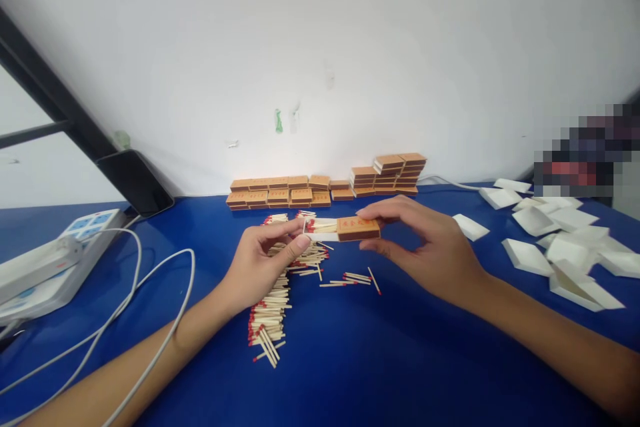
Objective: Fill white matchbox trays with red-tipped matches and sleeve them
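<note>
Between my hands is a matchbox, its white inner tray [325, 237] partly inside the orange matchbox sleeve [358, 229]. Red-tipped matches [323, 223] lie in the part of the tray that shows. My left hand [265, 257] pinches the tray's left end between thumb and fingers. On the right, my right hand [425, 240] grips the sleeve by its right end, thumb below and fingers above. Under and beside my left hand spreads a long pile of loose matches [273, 307] on the blue table [380, 360]. A few stray matches [350, 280] lie below the box.
Stacked matchboxes [280, 193] line the wall, piled higher toward the right stack [387, 177]. Empty white trays [565, 233] are heaped at right. At left are a power strip [65, 267], a black phone [135, 180] and a white cable [187, 280] looping over my left forearm.
</note>
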The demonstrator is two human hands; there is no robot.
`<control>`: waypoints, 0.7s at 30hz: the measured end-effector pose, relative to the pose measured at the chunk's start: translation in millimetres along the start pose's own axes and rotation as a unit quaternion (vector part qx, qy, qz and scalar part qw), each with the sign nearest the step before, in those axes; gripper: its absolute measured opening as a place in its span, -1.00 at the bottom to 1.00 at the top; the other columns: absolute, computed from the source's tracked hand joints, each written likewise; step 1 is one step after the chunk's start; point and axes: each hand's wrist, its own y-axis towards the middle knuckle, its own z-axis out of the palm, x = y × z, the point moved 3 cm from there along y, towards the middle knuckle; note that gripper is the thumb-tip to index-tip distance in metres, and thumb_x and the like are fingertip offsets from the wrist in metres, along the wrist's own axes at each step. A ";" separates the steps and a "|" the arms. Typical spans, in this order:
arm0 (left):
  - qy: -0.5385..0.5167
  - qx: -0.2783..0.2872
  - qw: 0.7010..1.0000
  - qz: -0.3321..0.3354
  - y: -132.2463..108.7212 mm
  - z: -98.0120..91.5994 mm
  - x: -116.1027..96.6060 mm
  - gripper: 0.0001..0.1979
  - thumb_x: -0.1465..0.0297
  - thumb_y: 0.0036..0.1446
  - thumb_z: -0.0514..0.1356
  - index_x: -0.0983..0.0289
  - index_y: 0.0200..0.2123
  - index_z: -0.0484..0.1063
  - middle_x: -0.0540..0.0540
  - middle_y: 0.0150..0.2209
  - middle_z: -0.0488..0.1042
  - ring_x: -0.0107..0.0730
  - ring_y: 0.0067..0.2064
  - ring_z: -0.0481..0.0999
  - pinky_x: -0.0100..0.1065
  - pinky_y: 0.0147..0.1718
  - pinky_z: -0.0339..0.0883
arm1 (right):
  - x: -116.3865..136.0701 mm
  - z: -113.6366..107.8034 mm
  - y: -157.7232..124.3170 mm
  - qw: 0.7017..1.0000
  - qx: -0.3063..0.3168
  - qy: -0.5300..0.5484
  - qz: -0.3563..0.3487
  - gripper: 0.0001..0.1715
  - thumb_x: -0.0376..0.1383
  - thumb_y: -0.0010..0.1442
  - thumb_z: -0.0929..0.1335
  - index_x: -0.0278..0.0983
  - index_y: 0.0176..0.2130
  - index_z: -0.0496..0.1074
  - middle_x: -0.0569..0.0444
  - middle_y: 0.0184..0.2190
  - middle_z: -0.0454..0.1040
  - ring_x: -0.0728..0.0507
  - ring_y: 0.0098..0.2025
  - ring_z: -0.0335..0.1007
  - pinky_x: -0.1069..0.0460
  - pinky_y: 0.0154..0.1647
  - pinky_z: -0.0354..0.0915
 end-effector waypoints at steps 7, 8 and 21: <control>0.025 -0.010 0.999 0.036 -2.1 2.0 0.6 -0.64 0.17 0.22 0.41 0.21 0.01 0.68 0.14 -0.23 0.70 -0.32 -0.28 0.61 -0.31 -0.26 0.52 | 2.7 6.2 -1.4 0.990 0.031 0.094 0.102 -0.63 -0.09 0.32 0.47 -0.12 0.08 0.51 0.02 -0.02 0.65 -0.18 -0.06 0.62 -0.10 0.00 0.54; 0.035 -0.018 0.998 0.046 -2.1 1.2 -0.3 -0.65 0.17 0.23 0.40 0.21 0.02 0.68 0.13 -0.23 0.70 -0.31 -0.27 0.61 -0.29 -0.22 0.53 | 2.5 6.5 -1.1 0.986 0.030 0.112 0.119 -0.59 -0.08 0.31 0.48 -0.12 0.09 0.49 0.01 -0.03 0.66 -0.19 -0.06 0.64 -0.10 -0.02 0.55; 0.019 -0.018 0.999 0.034 -1.7 0.4 0.6 -0.58 0.16 0.20 0.43 0.20 0.07 0.65 0.13 -0.21 0.69 -0.29 -0.26 0.60 -0.26 -0.25 0.55 | -6.8 16.2 -3.5 0.928 0.064 0.284 0.234 -0.49 -0.08 0.19 0.56 -0.16 0.08 0.50 -0.09 0.05 0.65 -0.25 -0.05 0.64 0.00 -0.38 0.56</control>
